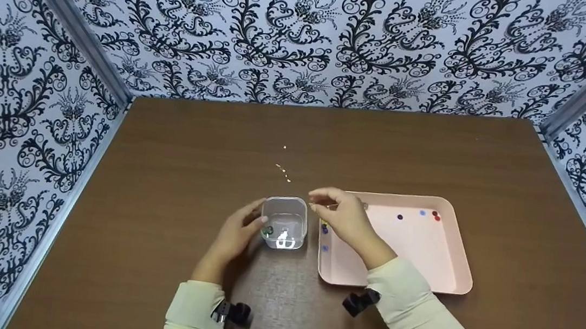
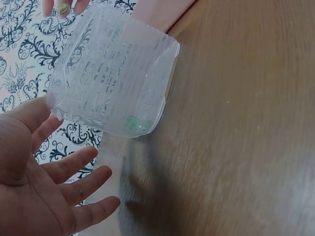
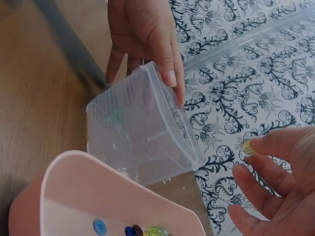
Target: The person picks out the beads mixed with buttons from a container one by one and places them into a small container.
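Note:
A clear plastic container [image 1: 294, 213] stands on the table, left of a pink tray [image 1: 408, 258]. My left hand [image 1: 234, 232] grips its rim between thumb and index finger; the other fingers are spread out in the left wrist view. Greenish glass pieces, probably marbles [image 2: 132, 123], lie at the container's bottom. Just right of the container's rim and above the tray's left edge, my right hand [image 1: 345, 213] pinches a clear marble [image 3: 246, 147] with a yellow-green swirl between thumb and index finger. Its remaining fingers are loosely bent.
In the tray are several buttons: a blue one [image 3: 100, 226], red ones [image 1: 436, 216] and a dark one [image 1: 400, 217], plus another yellow-green marble [image 3: 156, 231]. Small bright specks [image 1: 284, 172] show on the table behind the container. Patterned walls [image 1: 284, 38] border the table.

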### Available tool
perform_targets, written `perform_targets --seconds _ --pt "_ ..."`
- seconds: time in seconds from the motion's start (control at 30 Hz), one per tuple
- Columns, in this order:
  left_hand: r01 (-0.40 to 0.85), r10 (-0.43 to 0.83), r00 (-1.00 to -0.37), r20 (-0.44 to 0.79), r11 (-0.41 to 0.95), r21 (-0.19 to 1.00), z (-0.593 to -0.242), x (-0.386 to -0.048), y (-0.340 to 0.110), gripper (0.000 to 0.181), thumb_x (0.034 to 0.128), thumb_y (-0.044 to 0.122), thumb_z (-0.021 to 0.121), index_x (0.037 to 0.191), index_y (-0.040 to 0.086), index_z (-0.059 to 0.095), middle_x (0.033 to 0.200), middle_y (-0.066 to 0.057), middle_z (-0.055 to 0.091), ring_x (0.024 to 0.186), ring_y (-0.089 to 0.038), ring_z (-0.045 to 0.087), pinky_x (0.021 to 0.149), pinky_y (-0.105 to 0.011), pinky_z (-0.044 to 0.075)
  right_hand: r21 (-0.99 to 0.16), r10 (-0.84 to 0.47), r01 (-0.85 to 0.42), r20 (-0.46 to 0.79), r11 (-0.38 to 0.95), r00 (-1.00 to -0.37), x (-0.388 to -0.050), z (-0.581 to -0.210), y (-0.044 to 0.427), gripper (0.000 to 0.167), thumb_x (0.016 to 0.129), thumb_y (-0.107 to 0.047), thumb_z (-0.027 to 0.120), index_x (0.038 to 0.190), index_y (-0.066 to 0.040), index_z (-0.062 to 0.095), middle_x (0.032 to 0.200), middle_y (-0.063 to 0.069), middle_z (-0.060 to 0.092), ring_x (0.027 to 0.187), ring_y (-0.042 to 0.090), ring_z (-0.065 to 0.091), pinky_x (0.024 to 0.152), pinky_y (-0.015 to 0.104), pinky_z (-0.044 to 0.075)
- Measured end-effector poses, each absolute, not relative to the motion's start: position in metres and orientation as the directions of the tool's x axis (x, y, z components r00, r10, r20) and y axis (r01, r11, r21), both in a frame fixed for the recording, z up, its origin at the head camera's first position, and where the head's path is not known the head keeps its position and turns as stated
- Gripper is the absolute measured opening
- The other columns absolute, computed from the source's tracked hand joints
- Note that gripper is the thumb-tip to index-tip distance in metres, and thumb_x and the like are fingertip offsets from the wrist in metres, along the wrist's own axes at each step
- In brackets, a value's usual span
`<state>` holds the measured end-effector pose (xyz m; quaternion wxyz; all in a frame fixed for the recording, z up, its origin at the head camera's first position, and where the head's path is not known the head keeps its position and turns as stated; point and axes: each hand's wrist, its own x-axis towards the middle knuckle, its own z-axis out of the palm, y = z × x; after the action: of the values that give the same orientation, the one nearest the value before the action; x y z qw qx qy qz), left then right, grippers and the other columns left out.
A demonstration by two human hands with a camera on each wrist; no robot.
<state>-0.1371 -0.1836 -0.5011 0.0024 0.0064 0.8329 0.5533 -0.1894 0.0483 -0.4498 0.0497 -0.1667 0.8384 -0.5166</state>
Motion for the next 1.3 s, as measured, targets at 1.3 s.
perform_targets --seconds 1.3 --pt "0.025 0.014 -1.0 0.022 0.355 0.934 -0.499 -0.136 -0.182 0.044 0.0943 0.009 0.059 0.134 -0.007 0.05 0.133 -0.027 0.054 0.124 -0.039 0.052 0.108 -0.05 0.035 -0.851 -0.469 -0.348 0.14 0.393 -0.872 -0.185 -0.451 0.021 0.021 0.085 -0.001 0.067 0.105 0.001 0.07 0.102 0.01 0.071 0.097 0.025 0.066 0.089 0.041 0.053"
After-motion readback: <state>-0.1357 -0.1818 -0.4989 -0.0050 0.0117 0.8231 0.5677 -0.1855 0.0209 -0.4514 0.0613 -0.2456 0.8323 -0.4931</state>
